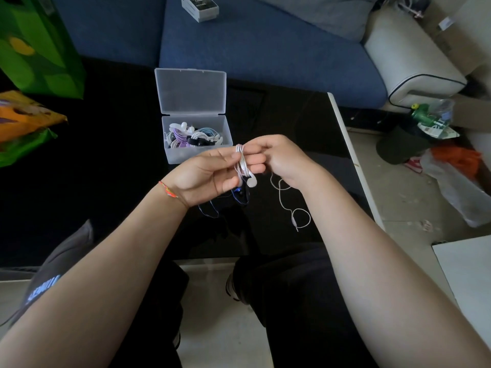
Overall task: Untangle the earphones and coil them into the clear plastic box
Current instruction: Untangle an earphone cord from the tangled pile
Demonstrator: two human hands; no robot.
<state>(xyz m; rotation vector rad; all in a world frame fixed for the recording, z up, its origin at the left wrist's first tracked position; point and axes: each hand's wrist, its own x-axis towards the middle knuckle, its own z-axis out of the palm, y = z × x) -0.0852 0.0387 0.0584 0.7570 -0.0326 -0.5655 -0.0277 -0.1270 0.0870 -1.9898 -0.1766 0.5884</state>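
White earphones (245, 171) are wound in loops around the fingers of my left hand (210, 175), which is held palm up; the two earbuds hang below the fingertips. My right hand (279, 160) pinches the white cable close to the loops. The loose end of the cable with its plug (295, 221) trails down onto the black table. A dark blue earphone (240, 195) lies on the table under my left hand. The clear plastic box (172, 152) stands open just beyond my hands, with several coiled earphones inside.
The black table (106, 168) ends at a white edge (353, 160) on the right. A green bag (39, 43) and an orange packet (24, 115) sit at the left. A blue sofa (265, 43) with a small box lies behind. Clutter covers the floor at right.
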